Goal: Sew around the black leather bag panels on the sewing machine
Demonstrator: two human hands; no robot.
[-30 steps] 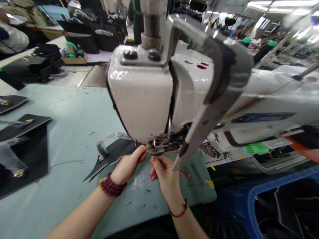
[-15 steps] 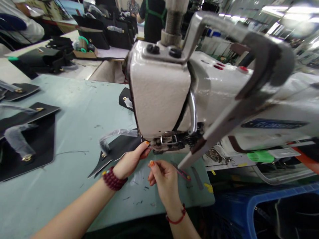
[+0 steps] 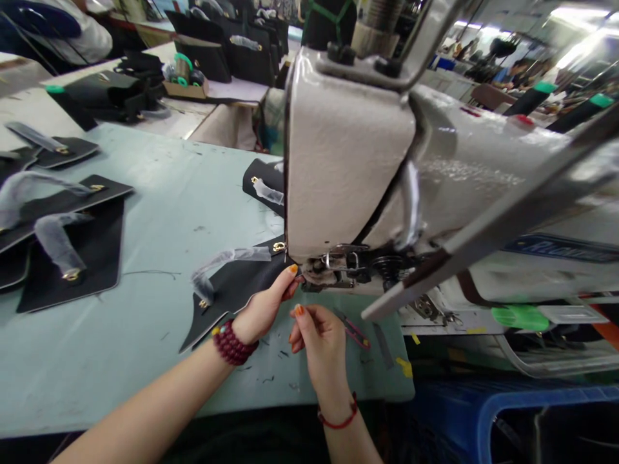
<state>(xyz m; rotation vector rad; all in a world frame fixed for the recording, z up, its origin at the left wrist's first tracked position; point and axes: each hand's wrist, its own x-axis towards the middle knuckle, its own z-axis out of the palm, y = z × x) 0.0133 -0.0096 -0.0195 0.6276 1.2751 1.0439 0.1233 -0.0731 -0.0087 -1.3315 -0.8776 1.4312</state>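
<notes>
Head view: left hand (image 3: 265, 307) pinches the black leather panel (image 3: 236, 283) to steady it beside the sewing machine's presser foot (image 3: 316, 272); right hand (image 3: 319, 341) is pinched closed, any held item indiscernible.

- Your left hand (image 3: 264, 309): fingers (image 3: 290, 278) curl against the edge of the black leather flap (image 3: 236, 283), just beside the presser foot (image 3: 316, 272).
- Black leather flap: tapered, lying flat on the pale green table (image 3: 145, 225), its point toward the lower left and its wider end reaching the presser foot.
- Brass fittings: one (image 3: 279, 247) sits at the flap's upper edge beside the foot, another (image 3: 204, 303) near the tapered end.
- Clear plastic strip (image 3: 232, 256): lies across the flap, bunched at its left end.
- Your right hand (image 3: 319, 345): thumb and forefinger (image 3: 298, 310) pinch close together, near the foot; anything between them is too small to tell.
</notes>
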